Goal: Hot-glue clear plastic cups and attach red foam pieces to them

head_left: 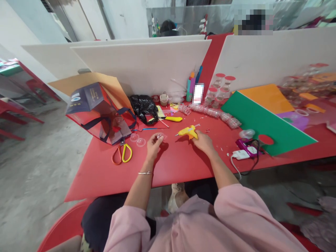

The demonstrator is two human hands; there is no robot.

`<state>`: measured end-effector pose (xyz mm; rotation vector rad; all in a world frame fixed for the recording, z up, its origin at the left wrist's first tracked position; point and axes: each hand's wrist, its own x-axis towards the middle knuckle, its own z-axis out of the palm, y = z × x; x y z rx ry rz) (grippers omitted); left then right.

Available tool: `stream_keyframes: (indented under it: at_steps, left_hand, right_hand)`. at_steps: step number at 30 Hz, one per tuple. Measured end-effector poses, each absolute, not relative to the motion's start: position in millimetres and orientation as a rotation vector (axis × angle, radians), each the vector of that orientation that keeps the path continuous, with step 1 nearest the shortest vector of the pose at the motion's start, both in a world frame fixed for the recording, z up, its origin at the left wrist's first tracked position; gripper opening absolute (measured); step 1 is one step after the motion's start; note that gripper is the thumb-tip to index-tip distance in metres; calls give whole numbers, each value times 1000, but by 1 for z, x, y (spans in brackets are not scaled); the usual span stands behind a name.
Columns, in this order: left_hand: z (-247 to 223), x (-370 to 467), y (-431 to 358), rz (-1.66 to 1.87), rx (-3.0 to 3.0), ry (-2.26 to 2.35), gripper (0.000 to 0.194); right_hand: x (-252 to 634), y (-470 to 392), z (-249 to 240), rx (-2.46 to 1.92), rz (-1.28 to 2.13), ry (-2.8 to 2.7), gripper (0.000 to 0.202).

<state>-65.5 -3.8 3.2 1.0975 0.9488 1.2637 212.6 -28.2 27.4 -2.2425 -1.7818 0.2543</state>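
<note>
Over the red table (181, 161), my left hand (154, 145) pinches a small clear plastic lid (161, 135) between thumb and fingers. My right hand (203, 142) is wrapped around the handle of a yellow hot glue gun (187, 131), whose nozzle points left toward the lid without touching it. Left of my left hand, two more clear plastic lids (141, 142) lie flat on the table. Scissors (123, 153) with one red and one yellow handle rest farther left, their blades partly hidden by a bag.
A paper gift bag (91, 108) stands at the left, beside a black plastic bag (144, 106). A yellow cutter (173, 119) and stacked clear lids (215, 112) lie behind the glue gun. Right are a purple power strip (250, 148) with cables and a green board (262, 122).
</note>
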Motion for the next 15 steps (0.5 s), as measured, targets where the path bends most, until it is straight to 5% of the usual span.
stream_keyframes:
  at_steps: [6,15]
  left_hand:
    - [-2,-70,3,1327,901,936,49]
    - [9,-73,2,1262,605,637,46]
  right_hand:
    - [209,-44,24,-1854,529,-1518,30]
    - [188,-61,39,-1684,630,-1284,51]
